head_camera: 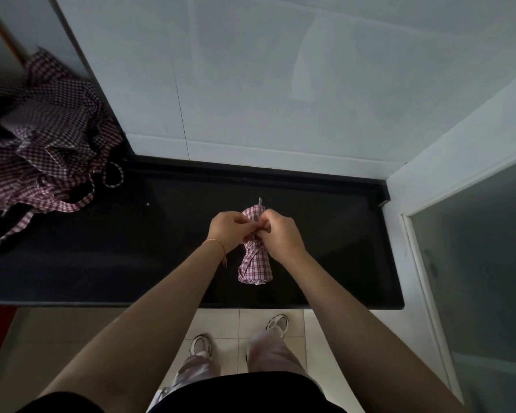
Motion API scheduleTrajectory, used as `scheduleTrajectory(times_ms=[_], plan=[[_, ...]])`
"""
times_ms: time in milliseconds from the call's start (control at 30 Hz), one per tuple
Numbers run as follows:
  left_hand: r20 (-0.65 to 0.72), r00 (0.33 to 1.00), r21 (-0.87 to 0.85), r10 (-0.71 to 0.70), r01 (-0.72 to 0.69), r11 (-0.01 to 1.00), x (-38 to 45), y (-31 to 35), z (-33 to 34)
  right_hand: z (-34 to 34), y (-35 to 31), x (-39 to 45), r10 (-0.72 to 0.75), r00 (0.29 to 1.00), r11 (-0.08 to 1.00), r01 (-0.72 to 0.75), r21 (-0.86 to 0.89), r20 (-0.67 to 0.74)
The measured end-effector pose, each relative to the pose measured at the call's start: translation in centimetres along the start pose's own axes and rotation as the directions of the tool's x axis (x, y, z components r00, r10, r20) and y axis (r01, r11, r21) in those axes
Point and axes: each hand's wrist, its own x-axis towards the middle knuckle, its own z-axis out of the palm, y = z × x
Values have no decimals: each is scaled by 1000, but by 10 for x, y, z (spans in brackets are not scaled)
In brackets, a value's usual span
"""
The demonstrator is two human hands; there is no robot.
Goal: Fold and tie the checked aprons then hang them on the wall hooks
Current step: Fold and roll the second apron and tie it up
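Rolled checked apron (pixel 255 263) lies at frame centre on the black counter (pixel 131 248); left hand (pixel 228 231) and right hand (pixel 280 235) pinch its ties above its middle.

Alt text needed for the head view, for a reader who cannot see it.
Both hands, left hand and right hand, pinch the tie at the middle of a rolled checked apron lying on a black counter. A heap of unfolded checked aprons lies at the counter's far left, against a pale tiled wall.
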Motion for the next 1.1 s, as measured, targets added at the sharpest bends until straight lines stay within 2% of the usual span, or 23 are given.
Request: scheduleTrajectory(times_ms=[100, 200, 333, 400, 533, 600, 733, 867, 933, 967, 1033, 1100], plan=[[140, 990, 177, 7, -32, 984, -3, 3, -3, 0, -3, -1, 5, 1000, 999, -5, -40, -4], [120, 993, 288, 13, -47, 957, -5, 3, 0, 0, -4, -1, 3, 1000, 993, -1, -116, 16], [102, 993, 372, 57, -91, 924, -8, 8, 7, -1, -9, 7, 38, 985, 927, 29, -373, 170], [100, 992, 433, 75, -111, 894, -11, 11, 9, 0, -13, 9, 69, 974, 893, 38, -448, 218], [84, 983, 487, 163, -183, 854, -10, 7, 11, 13, -11, -4, -121, 988, 846, 154, -510, 98], [72, 979, 493, 189, -199, 847, -12, 5, 12, 17, -6, -7, -101, 992, 860, 127, -493, 80], [59, 969, 497, 240, -237, 835, -14, -1, 15, 10, -7, -1, 168, 975, 946, -116, -303, 149], [-1, 963, 504, 271, -234, 831, -18, -4, 16, 0, 0, 11, 405, 869, 913, -401, -77, 284], [-74, 967, 460, 244, -184, 869, -20, -4, 16, -3, 4, 16, 530, 778, 791, -597, 135, 338], [-101, 970, 429, 222, -159, 889, -21, -6, 16, -4, 3, 17, 568, 725, 680, -680, 275, 390], [-90, 974, 378, 206, -157, 912, -22, -7, 15, -8, 1, 14, 582, 645, 425, -761, 490, 495], [-10, 974, 357, 225, -207, 911, -23, -9, 14, -10, 3, 10, 574, 599, 278, -783, 556, 558]])
